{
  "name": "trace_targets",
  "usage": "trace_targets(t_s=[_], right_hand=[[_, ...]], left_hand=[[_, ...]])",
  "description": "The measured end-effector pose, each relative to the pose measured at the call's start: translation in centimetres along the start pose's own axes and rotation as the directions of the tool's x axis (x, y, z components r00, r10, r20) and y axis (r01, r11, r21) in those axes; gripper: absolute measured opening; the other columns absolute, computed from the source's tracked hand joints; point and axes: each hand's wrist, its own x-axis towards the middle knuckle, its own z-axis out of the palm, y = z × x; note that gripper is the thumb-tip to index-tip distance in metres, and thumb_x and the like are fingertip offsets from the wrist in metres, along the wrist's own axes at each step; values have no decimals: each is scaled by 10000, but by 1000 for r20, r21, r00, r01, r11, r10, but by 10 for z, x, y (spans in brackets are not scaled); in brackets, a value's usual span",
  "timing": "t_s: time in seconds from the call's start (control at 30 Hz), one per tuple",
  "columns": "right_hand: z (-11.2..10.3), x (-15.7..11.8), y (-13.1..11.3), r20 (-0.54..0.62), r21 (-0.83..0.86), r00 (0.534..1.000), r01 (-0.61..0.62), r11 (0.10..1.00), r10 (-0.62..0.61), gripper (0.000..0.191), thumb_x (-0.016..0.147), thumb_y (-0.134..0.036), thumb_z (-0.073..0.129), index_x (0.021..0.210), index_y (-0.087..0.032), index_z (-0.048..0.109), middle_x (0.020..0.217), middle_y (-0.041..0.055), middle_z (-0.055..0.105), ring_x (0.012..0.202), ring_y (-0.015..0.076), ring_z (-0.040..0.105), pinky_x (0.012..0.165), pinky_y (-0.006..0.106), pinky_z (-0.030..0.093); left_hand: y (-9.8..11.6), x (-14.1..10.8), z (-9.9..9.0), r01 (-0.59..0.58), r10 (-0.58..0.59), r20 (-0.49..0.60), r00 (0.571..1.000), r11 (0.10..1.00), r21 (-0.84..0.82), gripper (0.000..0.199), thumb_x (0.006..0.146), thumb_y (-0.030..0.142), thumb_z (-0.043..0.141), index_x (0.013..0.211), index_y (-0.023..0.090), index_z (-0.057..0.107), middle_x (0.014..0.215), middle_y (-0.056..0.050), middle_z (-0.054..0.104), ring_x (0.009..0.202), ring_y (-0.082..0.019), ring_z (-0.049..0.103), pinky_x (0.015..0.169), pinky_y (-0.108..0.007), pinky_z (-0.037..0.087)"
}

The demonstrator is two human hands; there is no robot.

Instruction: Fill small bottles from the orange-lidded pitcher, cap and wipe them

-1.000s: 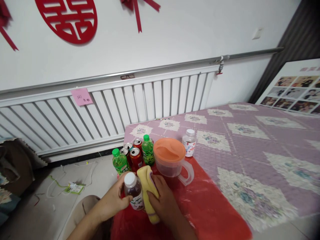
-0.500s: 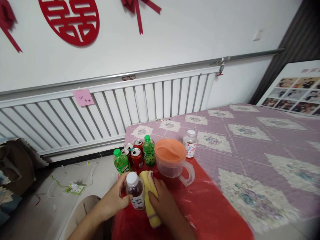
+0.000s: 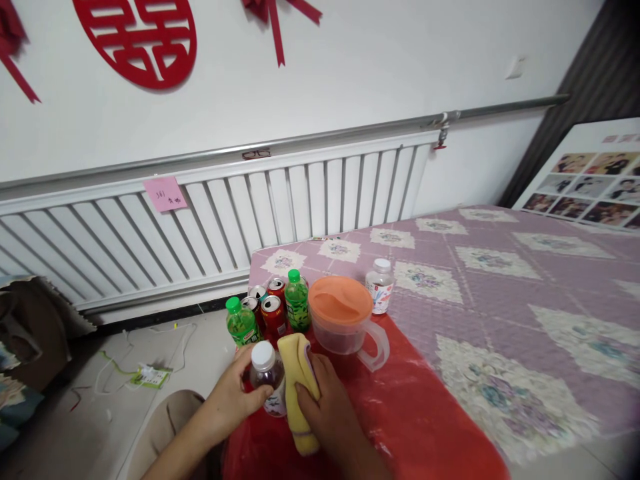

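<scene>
My left hand (image 3: 239, 393) is wrapped round a clear bottle (image 3: 275, 402) with a white cap and a printed label, which stands upright on the red table cover (image 3: 415, 413). In my right hand (image 3: 327, 397) is a folded yellow cloth (image 3: 296, 373), held upright just to the right of the bottle, close against it. Behind the cloth stands a clear plastic pitcher (image 3: 337, 335) with an orange lid. Two green-capped drink bottles, one left (image 3: 242, 323) and one nearer the pitcher (image 3: 298, 303), flank several opened cans (image 3: 273, 317).
Another white-capped bottle (image 3: 380, 288) stands behind the pitcher, beside a bed-like surface with a purple quilted cover (image 3: 493, 267). A white radiator (image 3: 300, 200) runs along the wall. Cords and a green packet (image 3: 151, 377) lie on the floor at left.
My left thumb has moved up across the bottle's front, and the bottle has shifted slightly left. The cloth in my right hand has moved a little up and left.
</scene>
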Motion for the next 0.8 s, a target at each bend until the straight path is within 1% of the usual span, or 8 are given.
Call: trace_targets(t_s=[0.07, 0.17, 0.3, 0.4, 0.53, 0.6, 0.67, 0.8], right_hand=[[1, 3, 3, 76, -62, 994, -80, 995, 84, 607, 809, -189, 509, 1413, -160, 458, 1297, 140, 575, 1204, 276, 542, 1054, 427, 427], [1, 6, 4, 152, -122, 979, -122, 985, 140, 633, 817, -182, 497, 1444, -130, 433, 1310, 160, 575, 1211, 288, 536, 1057, 429, 418], [2, 6, 3, 115, -111, 986, -110, 988, 122, 629, 823, -183, 494, 1444, -118, 421, 1270, 166, 579, 1171, 280, 558, 1033, 429, 440], [3, 3, 5, 25, -74, 999, -44, 996, 46, 573, 825, -192, 501, 1393, -131, 461, 1262, 162, 565, 1154, 271, 564, 1011, 427, 464], [1, -2, 1, -104, -17, 977, 186, 982, -187, 490, 827, -162, 507, 1317, -175, 492, 1240, 136, 554, 1131, 239, 567, 967, 371, 497], [0, -3, -3, -135, 6, 954, 269, 963, -266, 473, 819, -138, 513, 1288, -199, 497, 1235, 120, 546, 1117, 224, 571, 955, 348, 502], [1, -4, -6, -149, 31, 950, 283, 959, -275, 465, 812, -132, 519, 1270, -210, 498, 1255, 117, 533, 1139, 225, 562, 977, 355, 490], [6, -2, -2, -107, 119, 985, 151, 981, -139, 573, 802, -205, 552, 1359, -181, 422, 1384, 150, 478, 1281, 269, 485, 1073, 424, 419]], left_hand=[[0, 1, -1, 49, -47, 23, 999, 996, -72, 681, 657, 171, 668, 1311, 192, 481, 1316, -102, 576, 1270, -292, 505, 1117, -430, 361], [-6, 3, -1, 90, -84, 39, 996, 980, -175, 733, 644, 191, 673, 1332, 177, 422, 1360, -129, 550, 1305, -291, 487, 1135, -413, 343], [-14, 2, 4, 74, -72, 19, 997, 977, -202, 701, 665, 230, 676, 1320, 170, 432, 1329, -135, 576, 1274, -298, 513, 1139, -448, 334], [-20, 0, 11, 9, -16, -65, 998, 994, -108, 695, 678, 257, 712, 1319, 174, 457, 1300, -126, 588, 1248, -310, 520, 1114, -472, 362], [-23, 1, 17, -41, 47, -181, 982, 998, 38, 625, 664, 263, 733, 1249, 185, 529, 1257, -108, 576, 1227, -316, 506, 1090, -494, 377], [-22, 3, 16, -44, 49, -158, 986, 998, 36, 605, 671, 245, 716, 1246, 193, 538, 1238, -100, 586, 1216, -306, 515, 1078, -474, 393], [-18, 4, 13, -37, 38, -82, 996, 999, 13, 608, 680, 208, 691, 1265, 197, 528, 1239, -97, 599, 1213, -295, 529, 1078, -452, 396], [-12, 3, 6, -15, 16, 58, 998, 1000, -23, 679, 676, 137, 636, 1333, 182, 471, 1333, -111, 568, 1271, -290, 501, 1122, -451, 348]])
